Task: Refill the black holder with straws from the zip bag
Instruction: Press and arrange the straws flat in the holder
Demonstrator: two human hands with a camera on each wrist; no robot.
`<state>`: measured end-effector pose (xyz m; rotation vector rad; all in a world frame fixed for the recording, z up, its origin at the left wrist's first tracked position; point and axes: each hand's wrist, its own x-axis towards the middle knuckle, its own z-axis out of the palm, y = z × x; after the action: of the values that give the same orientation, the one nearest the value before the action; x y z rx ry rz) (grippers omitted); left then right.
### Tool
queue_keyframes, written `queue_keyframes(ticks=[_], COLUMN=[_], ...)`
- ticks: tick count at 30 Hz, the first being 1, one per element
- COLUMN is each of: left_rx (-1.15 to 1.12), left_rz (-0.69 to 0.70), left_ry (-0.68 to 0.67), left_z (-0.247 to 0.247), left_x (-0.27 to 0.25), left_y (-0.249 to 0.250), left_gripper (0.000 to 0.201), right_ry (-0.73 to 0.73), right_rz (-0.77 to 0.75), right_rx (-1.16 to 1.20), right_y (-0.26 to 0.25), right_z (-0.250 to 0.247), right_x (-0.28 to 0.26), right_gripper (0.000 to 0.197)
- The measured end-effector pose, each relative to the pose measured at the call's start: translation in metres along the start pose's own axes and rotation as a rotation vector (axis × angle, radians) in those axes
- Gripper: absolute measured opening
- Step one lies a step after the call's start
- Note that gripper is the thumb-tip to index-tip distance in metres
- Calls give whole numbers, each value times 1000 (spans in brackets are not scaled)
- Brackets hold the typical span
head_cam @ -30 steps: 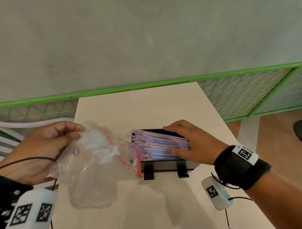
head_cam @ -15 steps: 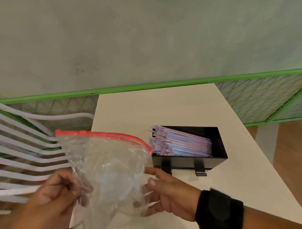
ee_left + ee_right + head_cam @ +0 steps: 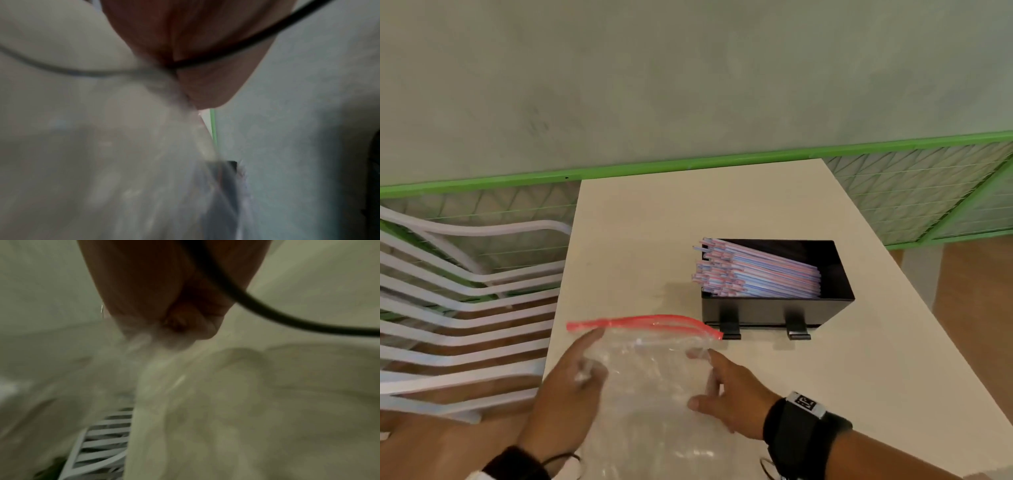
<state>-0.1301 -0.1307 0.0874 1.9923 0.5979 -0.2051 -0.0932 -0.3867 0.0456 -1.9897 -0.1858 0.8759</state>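
A black wristband point(image 3: 803, 431) with a white square-coded tag point(image 3: 805, 403) is worn on the right wrist; thin black cables point(image 3: 236, 43) are seen.

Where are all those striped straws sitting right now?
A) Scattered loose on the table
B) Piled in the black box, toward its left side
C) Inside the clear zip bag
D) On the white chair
B: the straws lie stacked in the black holder, their ends poking past its left edge, while the zip bag between the left hand and right hand looks empty.
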Motion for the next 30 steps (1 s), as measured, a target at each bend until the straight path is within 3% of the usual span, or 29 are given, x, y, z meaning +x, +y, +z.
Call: queue_keyframes(ticks=[2,5,7,9,11,14,16,19,24,27,30], left_rx=[190,603,793,785,718,498,302,49,-52,-1,42], left_rz=[58,17,-59,5,164,382,439,397,275,234,213], left_ry=[106,-42,-32,80,162,120,46,-31,-62,-52,-35], left_z=[-7,-7,-10,-21,-29,-20,1,49,112,129,139], left_x=[17,31,38,36,26,19,22,39,70,78,81], left_y=[-12,-32,-30,-5,28,81,112,146,162,165,162], left_gripper=[48,54,68,69,60,56,47,37,53,61,61], right_ry=[51,112,181,326,496,671,720,586,125,31,19], right_rz=[69,-2,-101,-216,-340,-509,-576,-504,-258,-199,-244], right_rx=[-93,-324,-392,-420,-426,-401,-457,-604,-941,-992,-1031], right_y=[15,25,25,25,22,2,-16,-35,-49,-49,-39], right_z=[-8,-22,-37,-58,-82,-128,-161,-203,-223,-223,-220], right_x=[-2,-17,-35,-57,-77,-91,-86,-58,6,26,38], right_gripper=[41,21,17,17,22,20,20,36,60,73,87])
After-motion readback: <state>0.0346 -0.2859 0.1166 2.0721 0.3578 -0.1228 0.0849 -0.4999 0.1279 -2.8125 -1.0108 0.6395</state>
